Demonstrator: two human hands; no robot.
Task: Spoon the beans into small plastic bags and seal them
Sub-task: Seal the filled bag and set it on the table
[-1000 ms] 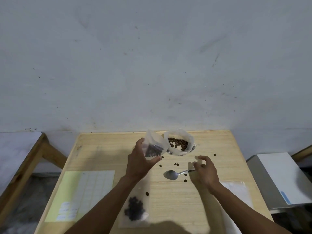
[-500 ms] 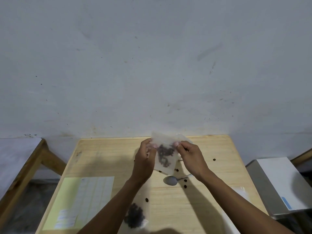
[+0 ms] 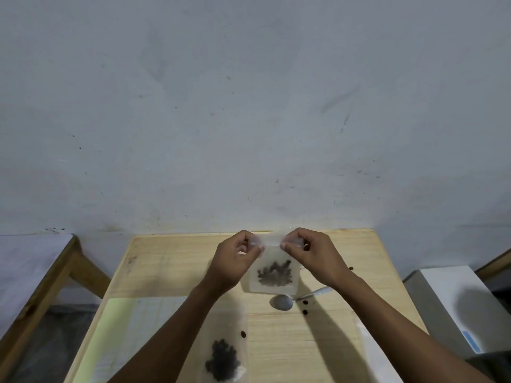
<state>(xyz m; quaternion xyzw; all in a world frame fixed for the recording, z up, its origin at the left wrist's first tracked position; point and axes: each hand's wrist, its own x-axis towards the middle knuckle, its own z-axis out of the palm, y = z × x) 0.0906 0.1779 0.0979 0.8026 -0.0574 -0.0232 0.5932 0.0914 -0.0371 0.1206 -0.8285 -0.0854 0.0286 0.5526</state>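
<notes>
item: small plastic bag, part-filled, held upright above the wooden table, top edge uppermost. contents: a dark clump of beans settled in the lower half; blurred, count not readable.

left hand: fingers curled, thumb and forefinger pinching the bag's top strip at its left end.

right hand: fingers curled likewise, pinching the same strip at its right end. the two pinches sit near each other, with a short run of strip between them.

step in hand, as judged: sealing the closure. whether any part of the strip is already pressed home cannot be told.

handling notes: keep the bag hanging so the beans stay low and clear of the strip; a bean caught in the track would likely stop the seal. line up both lips before pressing. press from one end and work along to the other, rather than squeezing the middle only. push out spare air first. finish with a light tug at the mouth to check it.

nearby stock: spoon lying on the table just below the bag, bowl empty; a filled bag flat at the near edge; a few stray beans loose beside the spoon; a pale label sheet at near left.
</notes>
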